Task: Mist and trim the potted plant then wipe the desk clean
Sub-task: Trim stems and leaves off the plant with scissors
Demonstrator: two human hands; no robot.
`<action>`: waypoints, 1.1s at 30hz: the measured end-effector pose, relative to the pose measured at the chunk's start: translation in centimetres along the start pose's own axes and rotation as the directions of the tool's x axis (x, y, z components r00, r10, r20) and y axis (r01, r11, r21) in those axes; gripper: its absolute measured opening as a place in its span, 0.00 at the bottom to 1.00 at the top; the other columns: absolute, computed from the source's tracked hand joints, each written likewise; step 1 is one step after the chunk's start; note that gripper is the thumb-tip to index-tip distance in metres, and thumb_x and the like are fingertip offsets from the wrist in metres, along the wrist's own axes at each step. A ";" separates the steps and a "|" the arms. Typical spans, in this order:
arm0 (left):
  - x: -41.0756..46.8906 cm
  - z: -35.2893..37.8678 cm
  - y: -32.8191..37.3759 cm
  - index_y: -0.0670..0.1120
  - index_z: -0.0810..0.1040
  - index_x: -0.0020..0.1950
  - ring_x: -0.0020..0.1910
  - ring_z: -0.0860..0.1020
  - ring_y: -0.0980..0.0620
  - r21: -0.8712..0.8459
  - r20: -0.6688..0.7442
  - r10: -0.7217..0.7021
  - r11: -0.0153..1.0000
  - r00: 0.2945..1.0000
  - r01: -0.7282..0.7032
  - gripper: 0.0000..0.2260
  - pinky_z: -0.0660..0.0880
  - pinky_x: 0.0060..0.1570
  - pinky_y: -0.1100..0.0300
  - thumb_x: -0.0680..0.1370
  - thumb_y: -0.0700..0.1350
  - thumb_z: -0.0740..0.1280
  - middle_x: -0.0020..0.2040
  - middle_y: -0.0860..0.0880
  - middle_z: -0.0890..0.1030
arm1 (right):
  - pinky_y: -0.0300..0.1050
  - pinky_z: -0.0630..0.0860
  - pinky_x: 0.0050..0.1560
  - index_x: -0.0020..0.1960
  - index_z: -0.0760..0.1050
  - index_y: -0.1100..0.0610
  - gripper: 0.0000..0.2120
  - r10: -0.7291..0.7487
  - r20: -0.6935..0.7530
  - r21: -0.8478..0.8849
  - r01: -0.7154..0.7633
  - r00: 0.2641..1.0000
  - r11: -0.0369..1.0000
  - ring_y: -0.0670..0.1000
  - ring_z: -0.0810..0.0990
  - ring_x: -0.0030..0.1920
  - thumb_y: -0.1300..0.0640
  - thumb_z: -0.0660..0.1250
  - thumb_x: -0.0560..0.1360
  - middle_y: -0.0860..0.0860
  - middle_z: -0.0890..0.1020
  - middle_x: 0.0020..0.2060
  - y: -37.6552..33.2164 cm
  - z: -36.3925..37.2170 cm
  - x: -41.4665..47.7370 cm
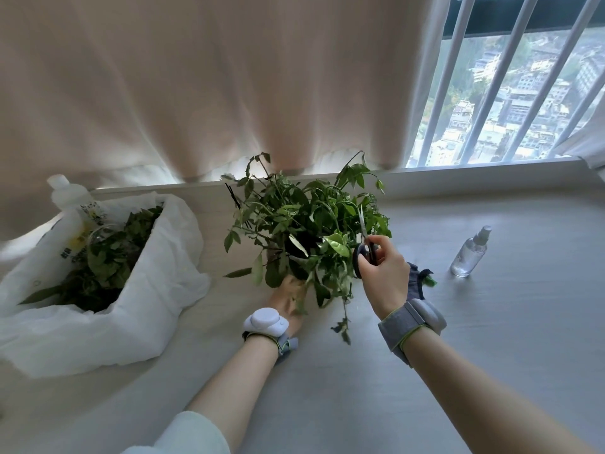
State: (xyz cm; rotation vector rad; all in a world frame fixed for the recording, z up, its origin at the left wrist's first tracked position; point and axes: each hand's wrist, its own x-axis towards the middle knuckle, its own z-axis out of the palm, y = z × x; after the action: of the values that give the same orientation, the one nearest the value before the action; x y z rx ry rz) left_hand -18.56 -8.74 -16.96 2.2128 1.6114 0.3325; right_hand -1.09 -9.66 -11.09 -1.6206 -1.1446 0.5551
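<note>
Right hand [381,270] grips scissors [369,250], blades upright in plant [304,224] foliage. Left hand [288,301] at plant base on table [491,339]; leaves hide its fingers, grip cannot be told.

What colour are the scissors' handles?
The scissors have dark grey, nearly black handles, gripped by the right hand; head view.

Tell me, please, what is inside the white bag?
Green leaf cuttings fill the bag; what looks like a clear rim shows among them. Anything beneath the leaves is covered.
</note>
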 end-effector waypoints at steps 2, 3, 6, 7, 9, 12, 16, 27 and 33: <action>-0.1 0.6 0.5 0.42 0.64 0.72 0.62 0.71 0.45 0.006 0.006 -0.025 1.000 1.000 0.025 0.20 0.63 0.54 0.67 0.80 0.37 0.54 0.67 0.44 0.68 | 0.44 0.77 0.37 0.49 0.77 0.52 0.06 0.006 -0.023 0.000 -0.006 1.000 1.000 0.52 0.79 0.36 0.59 0.67 0.73 0.49 0.79 0.33 -0.2 -0.3 0.2; -0.1 1.4 0.4 0.44 0.61 0.74 0.64 0.70 0.45 0.006 0.033 -0.046 0.999 0.998 0.046 0.22 0.62 0.53 0.69 0.80 0.35 0.54 0.68 0.44 0.67 | 0.43 0.76 0.36 0.50 0.77 0.52 0.06 0.012 -0.036 0.003 -0.012 0.999 1.000 0.52 0.78 0.36 0.59 0.67 0.73 0.49 0.79 0.32 -0.4 -0.6 0.3; -0.2 2.5 0.8 0.46 0.52 0.76 0.73 0.61 0.45 0.002 0.080 -0.058 0.998 0.995 0.058 0.26 0.58 0.66 0.65 0.80 0.31 0.52 0.75 0.44 0.58 | 0.35 0.70 0.32 0.51 0.78 0.55 0.07 0.013 -0.092 0.001 -0.013 0.996 1.000 0.49 0.75 0.33 0.61 0.67 0.74 0.49 0.77 0.31 -1.1 -1.8 0.5; -0.4 2.2 1.0 0.44 0.51 0.77 0.74 0.58 0.45 0.028 0.083 -0.069 0.997 0.994 0.067 0.27 0.56 0.68 0.63 0.79 0.31 0.51 0.77 0.44 0.56 | 0.34 0.69 0.31 0.52 0.78 0.56 0.07 0.013 -0.112 -0.002 -0.013 0.994 1.000 0.49 0.74 0.33 0.61 0.67 0.74 0.49 0.77 0.32 -1.2 -2.0 0.6; -0.8 2.1 1.4 0.42 0.46 0.78 0.74 0.56 0.45 0.054 0.069 -0.060 0.997 0.996 0.057 0.28 0.55 0.69 0.62 0.79 0.31 0.50 0.77 0.45 0.52 | 0.37 0.69 0.32 0.54 0.79 0.56 0.09 0.014 -0.138 -0.010 -0.016 0.990 1.000 0.50 0.75 0.35 0.61 0.67 0.74 0.50 0.78 0.33 -1.5 -2.3 0.8; -0.6 2.0 1.6 0.44 0.46 0.78 0.72 0.60 0.45 0.051 0.099 -0.071 0.997 0.993 0.066 0.29 0.59 0.67 0.61 0.78 0.33 0.52 0.77 0.42 0.55 | 0.39 0.68 0.37 0.55 0.79 0.55 0.11 0.018 -0.169 -0.012 -0.020 0.985 1.000 0.51 0.77 0.38 0.59 0.67 0.74 0.50 0.79 0.36 -2.1 -2.5 1.0; 0.1 1.5 1.5 0.44 0.41 0.78 0.76 0.53 0.46 0.083 0.225 -0.078 0.995 0.971 0.061 0.33 0.56 0.70 0.61 0.78 0.31 0.54 0.78 0.45 0.45 | 0.38 0.68 0.39 0.54 0.79 0.55 0.10 -0.015 -0.173 0.026 0.020 0.985 0.999 0.51 0.77 0.39 0.60 0.67 0.73 0.49 0.79 0.37 -3.2 -2.1 0.7; -1.9 0.2 -0.8 0.41 0.41 0.78 0.77 0.53 0.43 0.264 0.202 -0.119 0.963 0.972 0.063 0.32 0.57 0.73 0.52 0.78 0.31 0.53 0.78 0.43 0.40 | 0.51 0.83 0.41 0.46 0.79 0.49 0.05 -0.029 0.014 0.201 0.026 0.999 0.979 0.52 0.83 0.38 0.54 0.74 0.71 0.50 0.82 0.32 -6.0 -1.0 -0.2; -1.7 -0.3 -0.9 0.43 0.44 0.78 0.78 0.50 0.46 0.354 0.201 -0.108 0.935 0.974 0.030 0.31 0.54 0.74 0.52 0.79 0.35 0.55 0.79 0.45 0.44 | 0.29 0.71 0.25 0.52 0.81 0.56 0.10 0.066 0.074 0.292 -0.084 0.995 0.953 0.51 0.80 0.33 0.53 0.73 0.72 0.55 0.82 0.35 -7.3 -1.2 -0.4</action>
State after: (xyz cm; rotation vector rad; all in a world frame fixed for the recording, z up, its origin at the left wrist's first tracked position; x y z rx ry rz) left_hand -19.95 -10.12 -17.05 2.3360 1.7261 -0.2312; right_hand -3.28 -10.43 -4.04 -1.4002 -0.9954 0.7930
